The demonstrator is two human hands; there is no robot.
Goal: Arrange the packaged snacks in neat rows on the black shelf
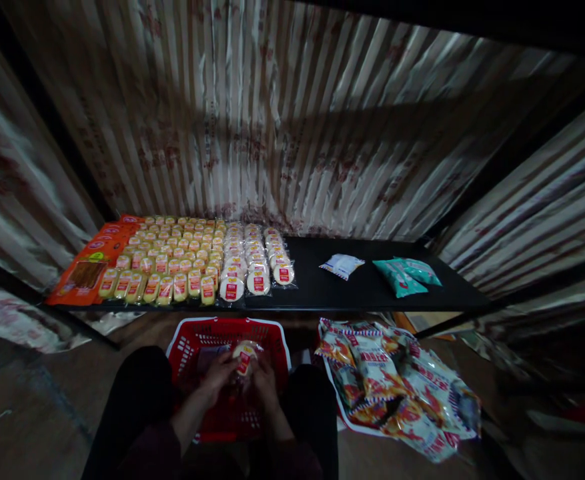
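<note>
Left hand (pixel 221 372) and right hand (pixel 263 379) hold a wrapped round cake (pixel 245 358) between them, fingers closed on its left and right edges; the cake sits over the red basket (pixel 275 340), near of the black shelf (pixel 309 293), its label turned upward; being round, it presents no clear long axis; the rightmost row of similar cakes (pixel 283 274) lies far and to the right of this grip, the right hand being the nearer to it.
</note>
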